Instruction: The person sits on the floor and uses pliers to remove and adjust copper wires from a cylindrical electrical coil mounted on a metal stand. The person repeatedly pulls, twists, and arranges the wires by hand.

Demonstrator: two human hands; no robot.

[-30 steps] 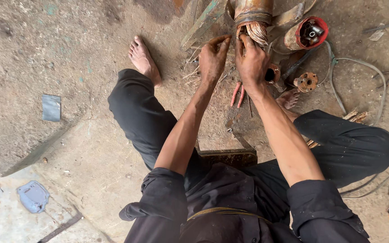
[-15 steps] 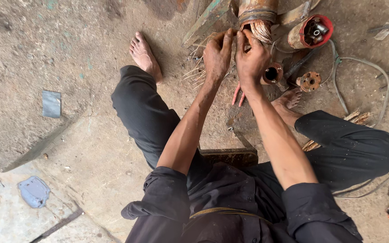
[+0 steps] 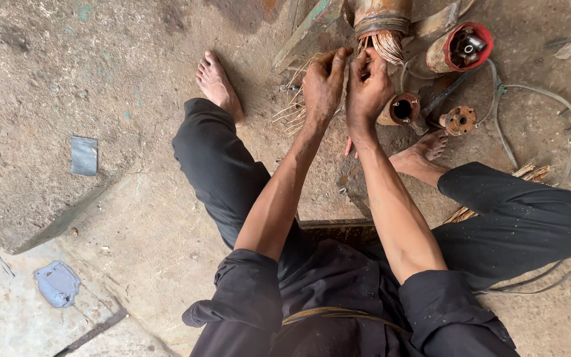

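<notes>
Floor [image 3: 120, 79]: bare, gritty concrete on which everything is laid.
Motor housing [image 3: 383, 13]: rusty metal cylinder at the top edge; judged heavy and rigid.
Copper winding [image 3: 383, 45]: a bundle of wires is seen fanning from the housing's end; judged stiff yet bendable, sharp-tipped, best gripped near the free ends.
Left hand [image 3: 322, 82]: strands are pinched at the fingertips.
Right hand [image 3: 367, 89]: strands pinched likewise, beside the left.
Red-rimmed cap [image 3: 460, 47]: fittings are held inside.
Small rusty tube [image 3: 401, 109]: contents cannot be told.

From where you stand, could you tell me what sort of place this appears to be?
Probably a rough repair or scrap workshop floor: bare dirty concrete, a rusty motor cylinder with copper wire strands spilling out, and loose metal parts nearby.
</notes>
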